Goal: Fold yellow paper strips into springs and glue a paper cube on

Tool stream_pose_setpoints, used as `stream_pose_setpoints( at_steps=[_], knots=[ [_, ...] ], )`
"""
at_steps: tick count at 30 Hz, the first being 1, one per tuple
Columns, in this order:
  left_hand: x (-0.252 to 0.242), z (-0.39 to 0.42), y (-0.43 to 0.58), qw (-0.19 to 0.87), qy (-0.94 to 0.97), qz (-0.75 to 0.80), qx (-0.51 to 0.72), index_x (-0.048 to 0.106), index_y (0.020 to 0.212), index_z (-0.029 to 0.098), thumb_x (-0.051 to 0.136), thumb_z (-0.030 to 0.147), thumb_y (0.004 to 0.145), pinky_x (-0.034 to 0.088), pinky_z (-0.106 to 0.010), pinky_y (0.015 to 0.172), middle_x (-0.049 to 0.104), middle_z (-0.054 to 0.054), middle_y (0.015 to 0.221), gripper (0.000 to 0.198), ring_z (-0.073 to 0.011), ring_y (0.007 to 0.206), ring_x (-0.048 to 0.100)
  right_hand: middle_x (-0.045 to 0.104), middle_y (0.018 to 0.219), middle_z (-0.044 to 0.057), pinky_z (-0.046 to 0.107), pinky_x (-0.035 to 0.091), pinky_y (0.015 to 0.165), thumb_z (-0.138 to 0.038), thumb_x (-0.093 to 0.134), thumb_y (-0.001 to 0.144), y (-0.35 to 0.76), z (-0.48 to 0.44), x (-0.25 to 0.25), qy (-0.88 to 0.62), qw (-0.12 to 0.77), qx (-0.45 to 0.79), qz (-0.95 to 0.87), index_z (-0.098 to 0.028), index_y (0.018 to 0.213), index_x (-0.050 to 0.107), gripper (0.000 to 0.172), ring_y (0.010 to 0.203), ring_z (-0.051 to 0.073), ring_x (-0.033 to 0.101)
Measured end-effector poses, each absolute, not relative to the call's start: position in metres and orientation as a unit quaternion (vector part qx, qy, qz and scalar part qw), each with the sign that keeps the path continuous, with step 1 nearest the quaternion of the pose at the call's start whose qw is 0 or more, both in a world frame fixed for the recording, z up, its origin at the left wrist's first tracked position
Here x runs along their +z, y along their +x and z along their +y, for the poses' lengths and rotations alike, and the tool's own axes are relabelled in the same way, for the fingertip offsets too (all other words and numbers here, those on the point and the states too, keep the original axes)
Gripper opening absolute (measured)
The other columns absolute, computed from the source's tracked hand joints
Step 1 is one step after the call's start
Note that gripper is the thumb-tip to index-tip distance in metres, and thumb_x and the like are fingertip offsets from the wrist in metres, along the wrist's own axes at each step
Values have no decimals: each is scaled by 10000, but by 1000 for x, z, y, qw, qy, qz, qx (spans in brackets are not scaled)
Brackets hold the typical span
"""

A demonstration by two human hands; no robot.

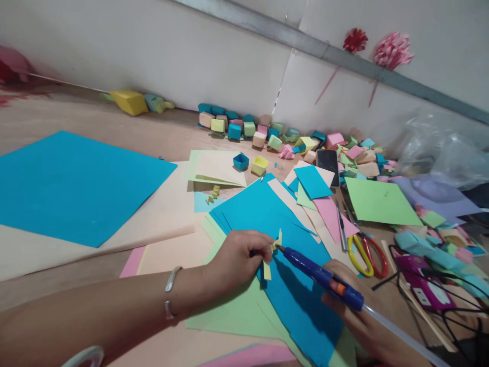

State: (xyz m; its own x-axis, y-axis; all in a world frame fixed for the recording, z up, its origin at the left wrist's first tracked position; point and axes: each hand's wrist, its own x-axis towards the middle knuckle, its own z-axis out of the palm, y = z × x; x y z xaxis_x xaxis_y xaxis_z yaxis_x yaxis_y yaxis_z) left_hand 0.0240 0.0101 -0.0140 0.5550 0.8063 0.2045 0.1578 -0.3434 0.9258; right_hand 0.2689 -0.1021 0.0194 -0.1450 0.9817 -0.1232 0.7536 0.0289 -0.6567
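Between its thumb and fingers, my left hand [239, 257] pinches a small folded yellow paper strip [267, 271]. A blue glue gun [311, 267] is in the grip of my right hand [353, 311], and a clear glue stick [397, 334] runs out of its back end. The gun's nozzle points left and meets the strip, or nearly so, at my left fingertips. Both hands are above blue paper sheets [301, 306] lying over green ones [229, 316]. Part of the strip is hidden behind my left fingers.
Scissors with yellow and red handles [359, 260], a craft knife [341, 229] and a phone [327, 163] lie to the right. A blue paper box [240, 161] and a yellow one [260, 164] stand ahead. Several paper cubes [235, 131] line the wall. Black cables [401, 270] tangle at right.
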Motion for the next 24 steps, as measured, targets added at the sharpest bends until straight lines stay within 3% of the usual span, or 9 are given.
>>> stream_pose_setpoints(
  at_steps=[17, 24],
  knots=[
    [-15, 9, 24, 461, 756, 325, 331, 668, 606, 188, 383, -14, 562, 545, -259, 719, 722, -3, 691, 352, -171, 825, 706, 554, 761, 13, 305, 457, 575, -391, 498, 909, 268, -103, 20, -630, 195, 274, -700, -230, 893, 548, 170, 664, 186, 551],
    [-15, 10, 24, 463, 756, 315, 338, 666, 602, 185, 400, -11, 564, 543, -254, 700, 720, -12, 704, 333, -174, 809, 706, 542, 759, 20, 315, 448, 590, -447, 472, 918, 268, -103, 18, -629, 184, 285, -700, -217, 862, 534, 245, 655, 187, 538]
  ],
)
